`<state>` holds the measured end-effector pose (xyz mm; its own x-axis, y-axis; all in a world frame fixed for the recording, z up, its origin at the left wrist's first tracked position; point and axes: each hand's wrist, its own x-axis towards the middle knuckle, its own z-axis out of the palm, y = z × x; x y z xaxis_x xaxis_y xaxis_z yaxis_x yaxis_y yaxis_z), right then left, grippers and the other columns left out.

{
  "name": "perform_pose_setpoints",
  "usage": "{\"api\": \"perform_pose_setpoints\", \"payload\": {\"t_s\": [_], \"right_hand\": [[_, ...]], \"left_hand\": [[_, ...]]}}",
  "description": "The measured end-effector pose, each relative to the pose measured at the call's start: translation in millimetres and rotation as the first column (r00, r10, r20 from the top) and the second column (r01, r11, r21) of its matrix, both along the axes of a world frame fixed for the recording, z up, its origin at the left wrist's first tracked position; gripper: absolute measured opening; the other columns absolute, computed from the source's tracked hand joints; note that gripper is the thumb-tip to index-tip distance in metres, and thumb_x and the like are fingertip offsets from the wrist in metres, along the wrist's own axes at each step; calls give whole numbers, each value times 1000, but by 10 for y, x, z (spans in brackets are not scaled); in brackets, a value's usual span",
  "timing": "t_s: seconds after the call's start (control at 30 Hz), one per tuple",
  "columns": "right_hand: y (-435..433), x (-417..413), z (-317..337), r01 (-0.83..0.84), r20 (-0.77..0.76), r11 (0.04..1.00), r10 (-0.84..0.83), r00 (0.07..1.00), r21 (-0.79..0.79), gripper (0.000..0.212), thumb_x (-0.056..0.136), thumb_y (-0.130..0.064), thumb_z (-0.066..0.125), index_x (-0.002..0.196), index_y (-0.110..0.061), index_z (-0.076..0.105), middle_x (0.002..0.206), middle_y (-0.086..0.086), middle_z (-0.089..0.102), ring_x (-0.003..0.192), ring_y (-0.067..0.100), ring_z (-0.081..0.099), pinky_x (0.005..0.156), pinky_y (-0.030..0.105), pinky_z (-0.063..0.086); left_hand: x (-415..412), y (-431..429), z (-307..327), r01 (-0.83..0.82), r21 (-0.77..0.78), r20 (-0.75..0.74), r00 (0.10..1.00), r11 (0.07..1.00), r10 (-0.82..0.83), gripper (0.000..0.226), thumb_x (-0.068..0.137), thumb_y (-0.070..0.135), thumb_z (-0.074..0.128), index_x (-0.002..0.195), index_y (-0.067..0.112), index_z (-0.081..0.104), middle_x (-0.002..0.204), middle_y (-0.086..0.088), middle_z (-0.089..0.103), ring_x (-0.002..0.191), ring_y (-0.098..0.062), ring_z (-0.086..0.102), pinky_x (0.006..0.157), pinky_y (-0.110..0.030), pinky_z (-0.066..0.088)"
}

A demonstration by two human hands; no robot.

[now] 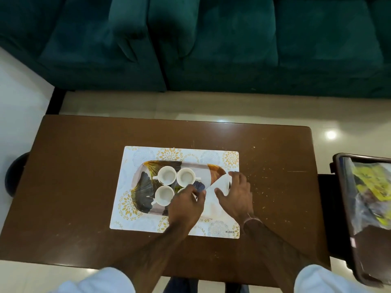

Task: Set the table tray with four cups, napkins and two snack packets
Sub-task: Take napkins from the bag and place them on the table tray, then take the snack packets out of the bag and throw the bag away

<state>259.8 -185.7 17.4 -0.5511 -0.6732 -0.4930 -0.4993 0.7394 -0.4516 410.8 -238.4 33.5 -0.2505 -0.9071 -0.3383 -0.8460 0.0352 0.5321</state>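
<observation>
Two bare hands work a white napkin (213, 197) over the right half of a leaf-patterned tray (146, 187) on a placemat (179, 154) atop a brown counter (84, 166). The left hand (186, 206) pinches the napkin's near-left edge, its fingers (198, 194) closed on the paper; the right hand (236, 197) lies spread on the napkin, its fingers (238, 176) curled over the far corner, whether gripping or pressing cannot be told. Just left of the left fingers stand three white cups (167, 175), with a fourth mostly hidden beneath that hand. Well right of the right fingers, a dark side tray (336, 166) carries snack packets (370, 185) in yellow and clear wrapping. A green sofa (211, 49) stands beyond the counter.
</observation>
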Motion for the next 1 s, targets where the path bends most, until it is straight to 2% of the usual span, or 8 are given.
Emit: {"api": "perform_pose_setpoints", "payload": {"t_s": [0.1, 0.2, 0.37, 0.53, 0.73, 0.9, 1.0], "right_hand": [[-109, -136, 229, -31, 5, 999, 31, 1000, -43, 77, 90, -56, 59, 152, -23, 29, 164, 5, 23, 146, 32, 31, 114, 59, 34], [-186, -321, 513, -45, 0, 992, 45, 999, -120, 75, 95, -55, 52, 156, -21, 24, 167, 4, 17, 150, 31, 25, 117, 57, 29], [-227, -672, 1001, -33, -20, 978, 29, 999, -206, 73, 98, -53, 47, 158, -21, 20, 169, 2, 11, 152, 30, 19, 119, 56, 24], [-77, -1006, 1559, 27, -22, 949, -36, 999, -313, 70, 99, -53, 48, 156, -22, 24, 168, 1, 15, 151, 29, 22, 118, 58, 24], [264, -1439, 2182, 107, -48, 923, -134, 990, -369, 69, 99, -51, 49, 156, -22, 25, 167, 3, 17, 151, 26, 22, 119, 56, 23], [660, -1849, 2451, 211, -44, 888, -250, 967, -410, 69, 99, -52, 49, 157, -24, 23, 167, 3, 18, 152, 25, 22, 121, 51, 24], [929, -2102, 2485, 271, -44, 868, -316, 948, -415, 68, 99, -53, 47, 156, -25, 25, 166, 3, 20, 150, 25, 25, 119, 49, 25]], "left_hand": [[-189, -265, 230, 37, -16, -90, 995, 999, -39, 20, 87, 48, 63, 90, 28, 63, 77, 11, 69, 75, -13, 65, 63, -28, 50], [-408, -481, 499, 97, -73, -134, 985, 993, -106, 21, 90, 45, 63, 101, 27, 64, 88, 9, 69, 82, -12, 64, 67, -30, 54], [-765, -695, 943, 179, -146, -168, 965, 973, -203, 39, 91, 45, 62, 125, 26, 60, 119, 5, 63, 109, -15, 59, 88, -38, 55], [-1189, -690, 1421, 278, -142, -170, 939, 950, -300, 58, 91, 48, 60, 144, 29, 44, 146, 1, 50, 131, -20, 48, 103, -46, 49], [-1747, -457, 1993, 368, -181, -180, 899, 912, -399, 71, 90, 51, 60, 152, 32, 31, 154, -1, 41, 138, -23, 42, 106, -44, 42], [-2340, -150, 2335, 454, -181, -202, 851, 873, -484, 73, 91, 48, 63, 153, 29, 30, 156, -2, 38, 140, -22, 40, 108, -43, 41], [-2681, 79, 2420, 507, -166, -198, 823, 846, -533, 73, 91, 48, 63, 154, 29, 30, 157, -2, 37, 140, -22, 40, 110, -48, 41]]}}
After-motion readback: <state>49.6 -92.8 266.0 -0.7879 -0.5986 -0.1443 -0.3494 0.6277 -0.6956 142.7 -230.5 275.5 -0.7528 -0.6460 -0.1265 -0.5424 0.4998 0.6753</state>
